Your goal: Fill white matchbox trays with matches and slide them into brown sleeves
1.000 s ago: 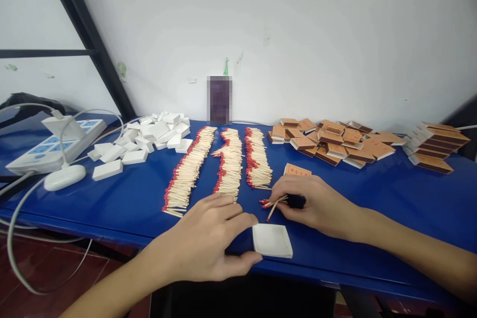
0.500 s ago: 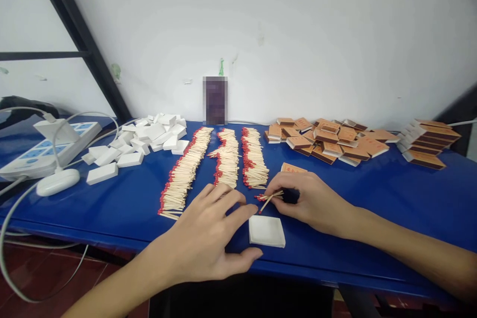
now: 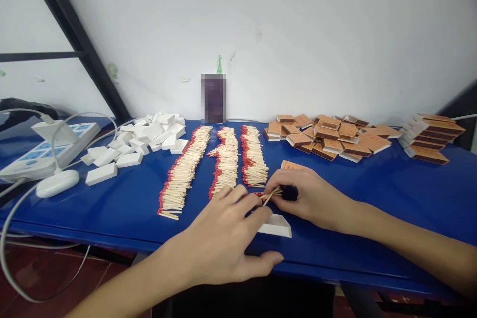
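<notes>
My right hand (image 3: 311,198) pinches a small bunch of matches (image 3: 274,196) between thumb and fingertips, red heads toward the left. Just in front of it is a white matchbox tray (image 3: 278,227), partly covered by my left hand and seemingly tilted. My left hand (image 3: 234,231) reaches over the tray with thumb and fingers apart. Its index finger is at the tray's far side; whether it touches the tray I cannot tell. An orange matchbox sleeve (image 3: 293,165) lies behind my right hand. Beyond my left hand run three rows of red-headed matches (image 3: 226,159).
White matchbox trays (image 3: 152,133) are heaped at the back left. Orange matchbox sleeves (image 3: 328,136) lie piled at the back right, beside a stack of matchboxes (image 3: 430,139). A power strip (image 3: 48,151) with cables sits at the far left. The blue table's front edge (image 3: 316,273) is close.
My left hand has moved right, over the tray. The tray has shifted slightly right and now looks tilted. My right hand keeps its pinch on the matches.
</notes>
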{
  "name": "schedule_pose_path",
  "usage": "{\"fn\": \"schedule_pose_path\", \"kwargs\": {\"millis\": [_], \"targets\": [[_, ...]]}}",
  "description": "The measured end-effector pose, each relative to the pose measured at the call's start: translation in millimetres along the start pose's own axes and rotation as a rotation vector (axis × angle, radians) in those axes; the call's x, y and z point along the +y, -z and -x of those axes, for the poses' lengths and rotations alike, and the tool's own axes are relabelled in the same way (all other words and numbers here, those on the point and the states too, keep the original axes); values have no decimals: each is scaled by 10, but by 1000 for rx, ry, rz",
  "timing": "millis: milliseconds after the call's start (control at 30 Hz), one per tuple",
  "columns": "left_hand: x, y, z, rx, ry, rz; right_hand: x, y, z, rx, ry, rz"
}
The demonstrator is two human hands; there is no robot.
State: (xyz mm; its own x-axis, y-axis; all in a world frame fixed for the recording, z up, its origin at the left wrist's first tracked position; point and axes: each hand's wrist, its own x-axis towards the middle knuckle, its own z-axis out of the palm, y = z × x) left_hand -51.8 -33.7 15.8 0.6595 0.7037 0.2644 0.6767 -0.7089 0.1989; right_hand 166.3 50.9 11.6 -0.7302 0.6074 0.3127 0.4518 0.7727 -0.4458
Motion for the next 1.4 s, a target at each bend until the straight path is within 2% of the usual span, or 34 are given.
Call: {"fn": "schedule_pose_path", "kwargs": {"millis": [400,800,1033,1133,1267,1400], "targets": [[2,16,53,11,26,6,35,-36,-6,54,67,53],[21,-8,13,13,53,22,14,-42,4,68,60,5],[35,-63,-22,132,15,-26,6,-31,-4,87,81,21],[31,-15,-6,251,-16,-37,5,-30,-6,89,100,10],[22,27,69,433,-180,5,21,-34,0,80,121,-8],[7,-30,125,442,-305,-19,44,-46,9,92,131,-18]]}}
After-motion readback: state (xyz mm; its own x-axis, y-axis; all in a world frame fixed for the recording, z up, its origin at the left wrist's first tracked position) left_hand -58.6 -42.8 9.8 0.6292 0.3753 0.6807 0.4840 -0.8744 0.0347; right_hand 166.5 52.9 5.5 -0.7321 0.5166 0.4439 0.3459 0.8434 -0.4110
